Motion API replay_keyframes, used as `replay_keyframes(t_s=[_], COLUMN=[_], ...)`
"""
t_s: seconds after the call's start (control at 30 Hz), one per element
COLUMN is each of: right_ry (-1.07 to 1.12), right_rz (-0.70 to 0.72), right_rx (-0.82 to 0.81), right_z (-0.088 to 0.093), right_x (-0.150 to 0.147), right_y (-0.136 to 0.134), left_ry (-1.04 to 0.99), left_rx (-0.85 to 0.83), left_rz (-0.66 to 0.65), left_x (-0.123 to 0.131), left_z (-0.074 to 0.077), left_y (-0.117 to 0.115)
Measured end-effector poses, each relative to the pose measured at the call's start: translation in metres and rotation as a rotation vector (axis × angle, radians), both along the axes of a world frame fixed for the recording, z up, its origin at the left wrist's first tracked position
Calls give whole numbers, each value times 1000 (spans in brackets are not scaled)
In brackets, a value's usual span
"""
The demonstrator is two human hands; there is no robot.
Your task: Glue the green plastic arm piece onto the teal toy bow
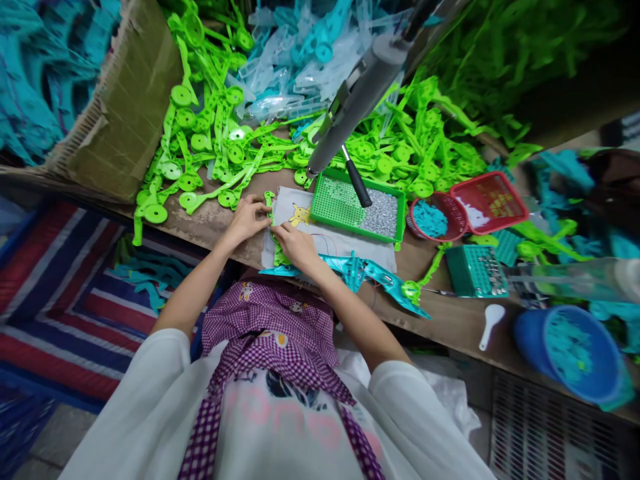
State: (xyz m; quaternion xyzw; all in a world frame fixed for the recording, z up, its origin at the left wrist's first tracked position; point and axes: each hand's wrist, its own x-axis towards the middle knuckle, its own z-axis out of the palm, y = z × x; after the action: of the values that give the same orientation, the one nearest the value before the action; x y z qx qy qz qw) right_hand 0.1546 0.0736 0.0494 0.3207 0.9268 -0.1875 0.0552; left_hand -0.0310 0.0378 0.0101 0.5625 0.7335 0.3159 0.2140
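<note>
One turquoise curved part [354, 269] lies nearer than the green tray [357, 230], partly hidden by the right forearm [356, 305]. Left of the tray, the left hand [249, 220] and right hand [299, 248] touch a lime-green piece [271, 202]; fingers cover its middle, so I cannot tell how firmly either grips. Beyond the tray, a grey shaft [357, 100], cut off above, hides some lime-green heap [425, 133].

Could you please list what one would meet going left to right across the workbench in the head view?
Cardboard box, left hand, right hand, green perforated basket, round red basket, white spoon, blue bucket.
</note>
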Motion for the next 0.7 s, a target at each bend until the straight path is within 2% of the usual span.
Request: replay_keyframes(t_s=[0.17,0.23,0.37,0.5,0.7], right_ry=[28,71,49,7,153], right_rz=[0,-65,-178,-144,-87], right_rx=[-43,-89,-182,-158,-126], right_z=[3,3,7,13,13], right_x=[-2,-2,-7,-8,14], right_y=[3,4,10,17,10], left_ry=[14,23,44,75,70], left_rx=[-1,2,-19,-69,-110], left_rz=[7,-9,-124,-62,-26], left_x=[2,0,-3,2,6], left_z=[3,4,5,5,6], left_y=[-2,-3,-7,-7,-5])
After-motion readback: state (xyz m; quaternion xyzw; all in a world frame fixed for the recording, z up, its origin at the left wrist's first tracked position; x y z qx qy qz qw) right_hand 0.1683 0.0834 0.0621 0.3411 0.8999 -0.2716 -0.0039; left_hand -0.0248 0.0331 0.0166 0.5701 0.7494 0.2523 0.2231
